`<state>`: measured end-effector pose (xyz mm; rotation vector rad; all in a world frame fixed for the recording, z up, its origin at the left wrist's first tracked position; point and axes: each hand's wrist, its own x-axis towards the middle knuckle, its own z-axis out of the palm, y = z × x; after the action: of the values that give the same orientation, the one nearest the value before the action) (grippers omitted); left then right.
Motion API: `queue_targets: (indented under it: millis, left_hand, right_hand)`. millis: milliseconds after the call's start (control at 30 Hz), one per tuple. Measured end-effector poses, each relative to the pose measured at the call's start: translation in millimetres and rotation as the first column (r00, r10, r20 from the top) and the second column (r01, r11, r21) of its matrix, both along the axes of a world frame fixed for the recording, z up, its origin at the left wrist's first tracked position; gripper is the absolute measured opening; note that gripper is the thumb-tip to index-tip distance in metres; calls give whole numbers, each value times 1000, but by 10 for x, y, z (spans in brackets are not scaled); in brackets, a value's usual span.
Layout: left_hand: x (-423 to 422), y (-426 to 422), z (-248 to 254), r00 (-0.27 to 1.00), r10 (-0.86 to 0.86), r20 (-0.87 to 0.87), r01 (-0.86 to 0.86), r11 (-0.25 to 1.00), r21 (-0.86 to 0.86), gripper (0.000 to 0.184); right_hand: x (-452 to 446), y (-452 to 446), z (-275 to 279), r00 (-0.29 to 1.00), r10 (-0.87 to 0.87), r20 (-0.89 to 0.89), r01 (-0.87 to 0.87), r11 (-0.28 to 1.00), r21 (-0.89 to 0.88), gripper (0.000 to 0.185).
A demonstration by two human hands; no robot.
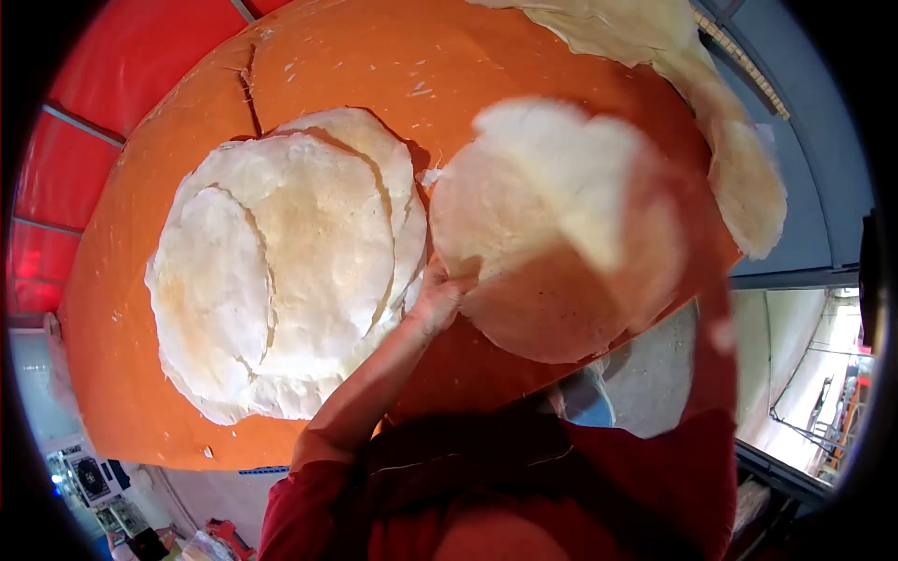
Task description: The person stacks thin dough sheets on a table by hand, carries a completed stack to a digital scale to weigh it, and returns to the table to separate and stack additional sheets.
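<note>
My left hand [445, 294] has its fingers closed on the left edge of a large, thin round flatbread [510, 220]. The flatbread lies over the orange tabletop, half of it in shadow, and its upper part is blurred. My right hand [681, 210] is at the flatbread's right side, smeared by motion, so its fingers cannot be made out. To the left of my left hand lies a pile of pale flatbreads [318, 224], overlapping unevenly, with a smaller piece [217, 276] on top.
More thin sheets of bread [645, 37] hang over the far right edge of the orange table [355, 70]. Crumbs dot its surface, and a crack or fold [250, 93] runs near the back. A round container [587, 397] stands below the front edge.
</note>
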<state>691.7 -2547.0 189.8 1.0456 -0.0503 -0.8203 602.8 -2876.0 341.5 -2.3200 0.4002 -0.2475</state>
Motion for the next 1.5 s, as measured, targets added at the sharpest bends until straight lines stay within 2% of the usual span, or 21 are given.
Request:
queue_targets:
  millis: [167, 200, 300, 367, 433, 500, 567, 633, 767, 800, 833, 900, 967, 1000, 1100, 1200, 1300, 1333, 1367, 1433, 1500]
  left_hand:
    - [-126, 72, 45, 999, 6, 34, -4, 999, -44, 43]
    - [-119, 78, 48, 999, -27, 42, 29, 998, -55, 45]
    - [-100, 37, 281, 998, -55, -35, 42, 957, -285, 59]
    - [-64, 46, 399, 975, -153, -161, 72, 902, -425, 66]
    - [-76, 92, 469, 944, -194, -267, 49, 882, -468, 68]
    - [-116, 130, 502, 918, -165, -361, -2, 907, -421, 66]
    - [-152, 88, 292, 993, -88, -84, 76, 988, -131, 61]
    - [-142, -16, 164, 996, -72, 57, 70, 997, 42, 60]
    - [179, -171, 610, 985, -122, 126, 120, 993, 23, 61]
    - [266, -158, 925, 943, -17, 334, 42, 997, -67, 58]
    - [343, -112, 1282, 850, 96, 518, -13, 987, -161, 56]
    - [555, 142, 2052, 561, 56, 826, -247, 964, 102, 51]
    - [879, 487, 2692, 512, 28, 858, -296, 944, 145, 45]
    - [1027, 702, 2901, 420, 59, 905, -344, 934, 99, 45]
    - [1406, 1568, 3331, 89, -104, 991, -591, 795, 137, 46]
    - [1652, 2357, 3120, -93, -458, 884, -840, 513, 177, 47]
    - [1523, 2663, 2207, 144, -781, 607, -874, 187, 448, 48]
    - [1261, 2553, 1976, 454, -830, 324, -728, -136, 671, 60]
    - [1101, 2796, 1579, 490, -790, 368, -630, -29, 776, 61]
    - [717, 2923, 1414, 637, -744, 201, -485, -185, 855, 58]
    - [237, 2993, 1339, 562, -549, 618, -745, -13, 667, 49]
  right_hand:
    - [132, -74, 1693, 992, 37, 120, 43, 796, -604, 12]
    - [138, -65, 1547, 928, 251, 275, 23, 698, -716, 13]
    - [64, 1257, 1568, 967, 233, 107, -176, 908, -381, 29]
    - [62, 1313, 953, 975, 219, -30, -181, 713, -678, 37]
    - [-83, 1350, 163, 920, 182, -348, -360, 743, -564, 35]
    - [-315, 1749, -542, 893, 441, -87, -349, 558, -753, 28]
    - [-538, 2079, -1159, 814, 507, -283, -549, 512, -660, 45]
    - [-702, 2197, -1051, 898, 413, -156, -441, 824, -357, 57]
    - [-893, 2028, -1166, 983, 146, 110, -29, 719, -694, 60]
    - [-907, 1929, -959, 973, 188, 132, -51, 738, -673, 60]
    - [-792, 1894, -789, 953, 195, 232, -28, 819, -573, 56]
    - [-484, 1892, -399, 885, 208, 417, -22, 912, -409, 44]
    - [28, 2051, -82, 754, -23, 657, 6, 1000, 28, 32]
    - [281, 2300, 406, 811, -282, 513, -21, 862, 507, 33]
    - [1046, 2636, 987, 704, -239, 669, -487, 523, 700, 47]
    - [1606, 2911, 962, 797, -211, 566, -524, 223, 822, 52]
    - [1964, 3204, 95, 879, -46, 474, -468, 98, 878, 56]
    - [1860, 3304, -109, 954, 79, 290, -299, 147, 943, 47]
    - [1757, 3166, -413, 914, 386, 121, -220, 224, 949, 35]
    - [1373, 2986, -593, 917, 397, -52, -225, 620, 752, 28]
    - [944, 2565, -759, 932, 361, 4, -307, 785, 538, 18]
